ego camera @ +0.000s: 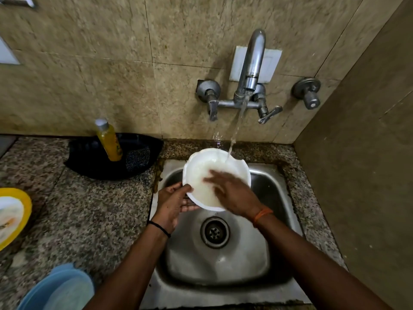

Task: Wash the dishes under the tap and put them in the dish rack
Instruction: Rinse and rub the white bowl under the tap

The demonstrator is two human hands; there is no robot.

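The white bowl [202, 175] is tilting over the steel sink [277, 182], catching the tap [251, 70] stream at its far rim. The left hand [172, 203] is pinching its near-left rim; the right hand [232, 193], fingers spread, is rubbing inside. I judge washing midway: a yellow-rimmed plate [13, 214] is waiting on the surface [89, 211], and no dish rack is showing.

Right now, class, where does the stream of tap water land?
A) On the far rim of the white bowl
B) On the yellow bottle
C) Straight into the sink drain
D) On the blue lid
A: the water from the tap strikes the far rim of the white bowl, which is held over the sink.
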